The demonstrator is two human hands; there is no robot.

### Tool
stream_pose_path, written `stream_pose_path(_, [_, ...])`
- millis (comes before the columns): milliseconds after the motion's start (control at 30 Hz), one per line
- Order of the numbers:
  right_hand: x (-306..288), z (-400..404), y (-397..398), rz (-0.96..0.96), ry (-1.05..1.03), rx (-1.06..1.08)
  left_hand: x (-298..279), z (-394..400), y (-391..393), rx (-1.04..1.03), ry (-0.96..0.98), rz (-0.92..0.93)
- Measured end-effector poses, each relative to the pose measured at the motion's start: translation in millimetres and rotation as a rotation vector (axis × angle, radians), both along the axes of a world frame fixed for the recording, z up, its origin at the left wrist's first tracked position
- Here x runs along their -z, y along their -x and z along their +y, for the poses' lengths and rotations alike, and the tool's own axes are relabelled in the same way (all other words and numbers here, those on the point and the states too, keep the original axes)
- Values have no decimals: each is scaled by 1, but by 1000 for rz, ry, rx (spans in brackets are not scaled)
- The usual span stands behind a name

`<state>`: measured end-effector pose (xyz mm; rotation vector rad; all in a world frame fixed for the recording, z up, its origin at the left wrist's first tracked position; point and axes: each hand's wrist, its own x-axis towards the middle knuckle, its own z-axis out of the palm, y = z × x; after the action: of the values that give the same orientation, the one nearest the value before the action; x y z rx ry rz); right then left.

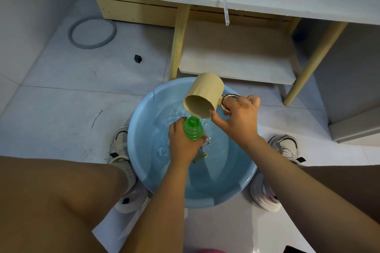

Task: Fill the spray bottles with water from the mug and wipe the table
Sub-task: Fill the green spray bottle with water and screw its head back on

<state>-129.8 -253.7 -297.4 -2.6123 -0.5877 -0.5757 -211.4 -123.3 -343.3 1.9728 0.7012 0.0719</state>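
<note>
there, mug (203,96) rim over bottle (192,127) mouth

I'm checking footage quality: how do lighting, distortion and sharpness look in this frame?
Head view: soft, even indoor light with faint shadows; wide-angle bending curves the white tabletop edge; the beige mug with copper ring handle, green ribbed bottle and both hands are sharp; ripples glint in the pale blue plastic basin.
</note>
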Motion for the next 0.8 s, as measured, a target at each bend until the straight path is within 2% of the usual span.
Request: stream_pose_path(800, [3,-1,-2,-214,20,-81,1,0,-2,8,-37,10])
